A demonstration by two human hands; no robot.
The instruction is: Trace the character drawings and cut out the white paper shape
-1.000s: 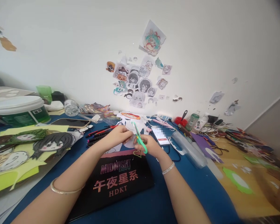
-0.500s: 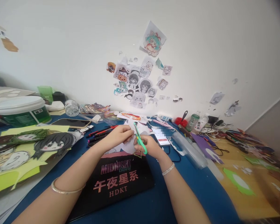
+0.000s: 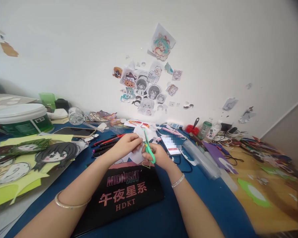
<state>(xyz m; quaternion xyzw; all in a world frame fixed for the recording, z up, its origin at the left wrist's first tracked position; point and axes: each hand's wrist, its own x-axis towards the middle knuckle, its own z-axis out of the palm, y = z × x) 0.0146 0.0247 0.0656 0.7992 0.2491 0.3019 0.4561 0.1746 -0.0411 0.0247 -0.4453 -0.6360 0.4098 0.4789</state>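
Observation:
My left hand (image 3: 129,144) pinches a piece of white paper (image 3: 138,158), which hangs below and behind the fingers. In my right hand (image 3: 159,155) are green-handled scissors (image 3: 151,153), fingers closed around the grips. The blades point up and away, close beside the left fingertips at the paper. Whether the blades are apart cannot be made out. Beneath both hands lies a black folder (image 3: 124,211) with pink and red lettering. A thin yellow-green strip (image 3: 147,164) shows under the scissors.
Several pens (image 3: 106,145) lie left of the hands. A lit phone (image 3: 171,145) and a clear plastic roll (image 3: 201,158) are on the right. Paper cut-outs (image 3: 56,152) and a white-lidded tub (image 3: 18,110) stand left. Bottles (image 3: 205,128) stand at the back by the wall.
The hands and scissors hold nearly the same place. The white paper has shifted and turned slightly between them. The whole view has moved a little.

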